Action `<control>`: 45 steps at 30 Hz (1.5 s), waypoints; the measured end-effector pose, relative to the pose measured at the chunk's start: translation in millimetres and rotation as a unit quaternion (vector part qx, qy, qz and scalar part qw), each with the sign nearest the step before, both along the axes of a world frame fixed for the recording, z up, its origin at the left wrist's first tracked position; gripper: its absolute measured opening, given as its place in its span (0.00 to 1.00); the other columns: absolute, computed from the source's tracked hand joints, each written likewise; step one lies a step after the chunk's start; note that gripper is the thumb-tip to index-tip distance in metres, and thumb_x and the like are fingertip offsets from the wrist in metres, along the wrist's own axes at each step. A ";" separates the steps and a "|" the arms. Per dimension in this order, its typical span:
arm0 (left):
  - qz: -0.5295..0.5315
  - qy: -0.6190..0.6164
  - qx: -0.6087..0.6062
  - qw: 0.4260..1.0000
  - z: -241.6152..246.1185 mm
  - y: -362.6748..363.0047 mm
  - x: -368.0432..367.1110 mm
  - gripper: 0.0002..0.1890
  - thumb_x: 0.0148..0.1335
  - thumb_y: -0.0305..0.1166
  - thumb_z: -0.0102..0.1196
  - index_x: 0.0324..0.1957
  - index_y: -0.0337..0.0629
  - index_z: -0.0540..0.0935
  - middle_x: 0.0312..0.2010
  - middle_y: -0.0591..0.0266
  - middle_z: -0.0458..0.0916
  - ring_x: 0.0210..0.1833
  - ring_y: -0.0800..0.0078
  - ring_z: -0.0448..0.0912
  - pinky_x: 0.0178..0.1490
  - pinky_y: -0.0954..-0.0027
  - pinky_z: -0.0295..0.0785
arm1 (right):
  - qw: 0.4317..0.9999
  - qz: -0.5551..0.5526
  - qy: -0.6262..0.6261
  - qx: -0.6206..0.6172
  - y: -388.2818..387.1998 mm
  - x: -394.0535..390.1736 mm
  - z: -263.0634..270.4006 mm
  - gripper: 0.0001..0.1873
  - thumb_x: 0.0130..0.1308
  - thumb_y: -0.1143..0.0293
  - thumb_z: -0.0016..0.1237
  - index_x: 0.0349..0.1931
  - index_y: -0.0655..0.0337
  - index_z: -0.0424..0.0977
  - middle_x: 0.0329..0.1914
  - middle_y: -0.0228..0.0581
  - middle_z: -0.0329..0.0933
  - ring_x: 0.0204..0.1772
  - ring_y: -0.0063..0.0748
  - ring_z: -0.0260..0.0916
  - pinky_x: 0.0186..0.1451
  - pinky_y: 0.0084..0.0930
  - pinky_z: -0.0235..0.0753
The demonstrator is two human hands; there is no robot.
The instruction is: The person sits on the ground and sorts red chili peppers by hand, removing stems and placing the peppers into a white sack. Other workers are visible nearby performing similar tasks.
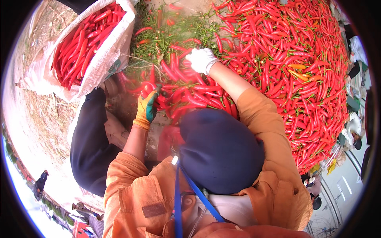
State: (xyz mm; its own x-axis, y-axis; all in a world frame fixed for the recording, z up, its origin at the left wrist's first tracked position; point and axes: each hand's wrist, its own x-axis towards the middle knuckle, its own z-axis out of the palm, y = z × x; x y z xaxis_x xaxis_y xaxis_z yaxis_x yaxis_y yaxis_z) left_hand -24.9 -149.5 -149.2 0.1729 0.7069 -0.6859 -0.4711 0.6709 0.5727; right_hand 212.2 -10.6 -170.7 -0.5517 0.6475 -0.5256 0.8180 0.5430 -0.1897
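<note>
My left hand, in a yellow and green work glove, holds red chili peppers low over the ground. Farther forward and to the right, my right hand wears a white glove. It reaches palm down onto loose red chilies, and its fingertips are partly hidden, so whether it grips one is unclear. Between the hands and my knee lies a small heap of red chilies. Green stems are scattered on the ground just beyond both hands.
An open white woven sack full of red chilies stands at the front left. A large chili pile covers the right side, with a few orange ones. My dark-clothed knee rises close in front. Other people are at the edges.
</note>
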 end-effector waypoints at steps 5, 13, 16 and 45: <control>-0.103 0.016 0.104 0.989 51.3 19.7 58.3 0.13 0.53 0.25 0.57 0.43 0.35 0.75 0.49 0.56 0.74 0.47 0.74 0.73 0.52 0.70 0.68 | 0.973 -0.152 0.155 0.081 -26.5 43.5 69.2 0.18 0.58 0.61 0.45 0.46 0.60 0.67 0.35 0.47 0.74 0.37 0.44 0.74 0.37 0.38 0.73; -0.208 0.327 0.393 0.834 61.5 24.5 85.8 0.17 0.40 0.29 0.63 0.36 0.44 0.77 0.48 0.55 0.73 0.52 0.56 0.71 0.56 0.61 0.65 | 0.780 -0.410 0.453 -0.136 -91.6 19.4 92.9 0.10 0.62 0.70 0.41 0.37 0.67 0.73 0.30 0.48 0.74 0.35 0.41 0.73 0.39 0.31 0.71; -0.260 0.380 0.399 0.793 62.1 10.9 76.7 0.19 0.39 0.31 0.62 0.39 0.47 0.77 0.50 0.55 0.72 0.51 0.53 0.70 0.54 0.58 0.64 | 0.773 -0.381 0.486 -0.145 -96.5 5.8 82.5 0.13 0.65 0.68 0.38 0.33 0.67 0.74 0.27 0.43 0.74 0.33 0.34 0.71 0.39 0.27 0.70; -0.279 0.550 0.475 0.628 66.0 -39.7 22.9 0.20 0.41 0.36 0.62 0.41 0.51 0.77 0.47 0.58 0.72 0.50 0.57 0.70 0.52 0.58 0.64 | 0.387 -0.542 0.512 -0.542 -97.5 -85.8 45.7 0.08 0.65 0.65 0.43 0.34 0.59 0.71 0.25 0.29 0.69 0.23 0.20 0.64 0.28 0.17 0.69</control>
